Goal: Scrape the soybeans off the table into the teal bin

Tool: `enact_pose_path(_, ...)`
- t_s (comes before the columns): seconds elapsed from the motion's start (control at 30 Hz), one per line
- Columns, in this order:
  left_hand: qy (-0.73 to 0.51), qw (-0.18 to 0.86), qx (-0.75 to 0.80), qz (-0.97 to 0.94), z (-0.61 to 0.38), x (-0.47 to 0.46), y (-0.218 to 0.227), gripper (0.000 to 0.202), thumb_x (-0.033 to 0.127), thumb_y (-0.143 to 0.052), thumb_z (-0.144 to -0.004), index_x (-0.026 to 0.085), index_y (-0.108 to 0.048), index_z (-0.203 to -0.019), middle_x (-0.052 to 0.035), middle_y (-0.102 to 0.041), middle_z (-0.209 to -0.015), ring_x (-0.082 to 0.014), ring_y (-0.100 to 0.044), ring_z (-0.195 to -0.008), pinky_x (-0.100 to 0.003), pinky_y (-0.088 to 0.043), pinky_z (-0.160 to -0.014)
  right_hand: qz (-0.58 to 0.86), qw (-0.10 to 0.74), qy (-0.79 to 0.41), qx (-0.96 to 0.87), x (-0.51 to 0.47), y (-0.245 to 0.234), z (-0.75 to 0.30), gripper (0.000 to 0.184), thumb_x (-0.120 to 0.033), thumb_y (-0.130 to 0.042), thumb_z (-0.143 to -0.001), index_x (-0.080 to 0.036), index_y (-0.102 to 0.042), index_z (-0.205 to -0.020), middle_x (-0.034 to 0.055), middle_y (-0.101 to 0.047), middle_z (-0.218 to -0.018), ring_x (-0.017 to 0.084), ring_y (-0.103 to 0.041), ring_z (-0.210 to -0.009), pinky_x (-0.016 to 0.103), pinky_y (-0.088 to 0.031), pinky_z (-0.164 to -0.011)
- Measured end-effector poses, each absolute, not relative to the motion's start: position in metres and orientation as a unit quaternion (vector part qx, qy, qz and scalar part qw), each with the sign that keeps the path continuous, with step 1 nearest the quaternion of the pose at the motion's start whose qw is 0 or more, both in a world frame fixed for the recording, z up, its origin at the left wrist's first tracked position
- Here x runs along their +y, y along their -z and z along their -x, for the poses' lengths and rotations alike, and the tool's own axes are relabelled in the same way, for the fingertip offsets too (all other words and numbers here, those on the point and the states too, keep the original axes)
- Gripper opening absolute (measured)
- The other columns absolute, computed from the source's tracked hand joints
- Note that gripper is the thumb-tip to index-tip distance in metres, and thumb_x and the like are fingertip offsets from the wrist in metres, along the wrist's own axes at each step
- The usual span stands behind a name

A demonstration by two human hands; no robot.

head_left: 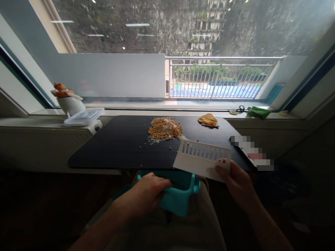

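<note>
My right hand grips the right end of a flat white slotted scraper, thumb on top. The scraper is tilted over the table's front edge, its row of slots along the far side. My left hand is closed over the near rim of a teal plastic bin, which sits at my lap below the table edge. The inside of the bin is dark, so its contents cannot be made out. Beyond the scraper lies a heap of yellow kernels mixed with white rice grains, with a few stray grains around it.
A dark table spans the middle. On it lie a crumpled yellow cloth and, at the right edge, a partly blurred flat object. A clear plastic container, a white figurine and a green packet stand by the window.
</note>
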State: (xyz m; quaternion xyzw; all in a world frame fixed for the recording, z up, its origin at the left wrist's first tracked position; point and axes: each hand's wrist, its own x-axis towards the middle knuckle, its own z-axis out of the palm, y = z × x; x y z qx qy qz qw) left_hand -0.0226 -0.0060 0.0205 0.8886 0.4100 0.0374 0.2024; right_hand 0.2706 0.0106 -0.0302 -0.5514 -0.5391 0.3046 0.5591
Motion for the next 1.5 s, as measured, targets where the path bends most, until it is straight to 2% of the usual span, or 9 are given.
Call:
enact_pose_path(0.3, -0.033, 0.197, 0.413, -0.888, 0.027, -0.011, -0.024, 0.015, 0.006, -0.052, -0.085, 0.021, -0.053, -0.085, 0.0023, -0.067, -0.087, -0.0191, -0.062, -0.085, -0.027, -0.039, -0.078, 0.573, 0.581, -0.192, -0.545, 0.055, 0.013, -0.246, 0.032, -0.045, -0.065, -0.076, -0.017, -0.065, -0.093, 0.003, -0.069, -0.075, 0.021, -0.063, -0.069, 0.034, -0.053, -0.066)
enact_pose_path(0.53, -0.033, 0.196, 0.409, -0.891, 0.025, -0.011, -0.024, 0.014, 0.006, -0.051, -0.085, 0.021, -0.052, -0.083, 0.0001, -0.067, -0.09, -0.0202, -0.063, -0.085, -0.027, -0.039, -0.073, 0.505, 0.53, -0.329, -0.597, 0.043, 0.008, -0.251, 0.034, -0.047, -0.067, -0.078, -0.02, -0.067, -0.098, 0.0045, -0.073, -0.087, 0.023, -0.066, -0.078, 0.036, -0.055, -0.07)
enact_pose_path(0.67, -0.029, 0.194, 0.39, -0.9, 0.012, -0.009, -0.022, 0.015, 0.007, -0.05, -0.087, 0.021, -0.052, -0.084, -0.0002, -0.068, -0.09, -0.0208, -0.064, -0.084, -0.027, -0.04, -0.072, 0.604, 0.599, -0.18, -0.495, 0.031, -0.002, -0.299, 0.035, -0.049, -0.067, -0.076, -0.023, -0.066, -0.099, 0.0034, -0.071, -0.087, 0.025, -0.065, -0.081, 0.04, -0.052, -0.075)
enact_pose_path(0.77, -0.026, 0.193, 0.364, -0.911, -0.004, -0.003, -0.018, 0.013, 0.009, -0.051, -0.088, 0.022, -0.054, -0.086, 0.0001, -0.069, -0.093, -0.0209, -0.064, -0.087, -0.026, -0.041, -0.073, 0.68, 0.571, -0.073, -0.454, 0.027, -0.002, -0.336, 0.039, -0.05, -0.064, -0.076, -0.022, -0.066, -0.103, 0.0052, -0.069, -0.086, 0.026, -0.063, -0.079, 0.042, -0.05, -0.074)
enact_pose_path(0.87, -0.025, 0.188, 0.344, -0.92, -0.02, 0.004, -0.017, 0.013, 0.01, -0.053, -0.089, 0.022, -0.054, -0.088, 0.0005, -0.07, -0.093, -0.0204, -0.065, -0.089, -0.026, -0.042, -0.078, 0.704, 0.549, -0.034, -0.448, 0.023, 0.006, -0.356, 0.039, -0.05, -0.063, -0.075, -0.022, -0.066, -0.101, 0.0055, -0.068, -0.084, 0.026, -0.062, -0.076, 0.041, -0.049, -0.073)
enact_pose_path(1.03, -0.021, 0.178, 0.318, -0.931, -0.046, 0.012, -0.017, 0.012, 0.011, -0.055, -0.09, 0.022, -0.054, -0.088, 0.0002, -0.07, -0.092, -0.0217, -0.066, -0.088, -0.027, -0.043, -0.076, 0.708, 0.57, -0.109, -0.403, 0.002, 0.021, -0.351, 0.037, -0.048, -0.066, -0.074, -0.021, -0.067, -0.101, 0.004, -0.068, -0.081, 0.026, -0.063, -0.076, 0.038, -0.05, -0.069)
enact_pose_path(1.2, -0.02, 0.173, 0.303, -0.937, -0.063, 0.014, -0.015, 0.011, 0.012, -0.056, -0.09, 0.023, -0.054, -0.089, -0.0013, -0.069, -0.094, -0.0232, -0.066, -0.088, -0.026, -0.043, -0.069, 0.663, 0.597, -0.235, -0.385, -0.023, 0.018, -0.341, 0.034, -0.044, -0.07, -0.071, -0.027, -0.071, -0.1, 0.0033, -0.074, -0.093, 0.028, -0.067, -0.091, 0.037, -0.054, -0.075)
enact_pose_path(1.37, -0.026, 0.168, 0.312, -0.935, -0.05, 0.008, -0.016, 0.01, 0.013, -0.055, -0.089, 0.023, -0.053, -0.087, -0.0013, -0.068, -0.09, -0.023, -0.065, -0.085, -0.026, -0.042, -0.066, 0.647, 0.616, -0.21, -0.398, -0.004, 0.005, -0.336, 0.039, -0.045, -0.071, -0.071, -0.025, -0.069, -0.104, 0.0036, -0.073, -0.089, 0.025, -0.068, -0.079, 0.036, -0.054, -0.067)
enact_pose_path(1.5, -0.038, 0.166, 0.333, -0.928, -0.023, 0.0, -0.018, 0.014, 0.011, -0.054, -0.089, 0.022, -0.049, -0.083, -0.0002, -0.067, -0.088, -0.0213, -0.065, -0.082, -0.026, -0.04, -0.065, 0.624, 0.605, -0.152, -0.471, 0.039, -0.004, -0.308, 0.036, -0.046, -0.067, -0.074, -0.021, -0.067, -0.099, 0.004, -0.07, -0.082, 0.024, -0.065, -0.076, 0.038, -0.053, -0.07)
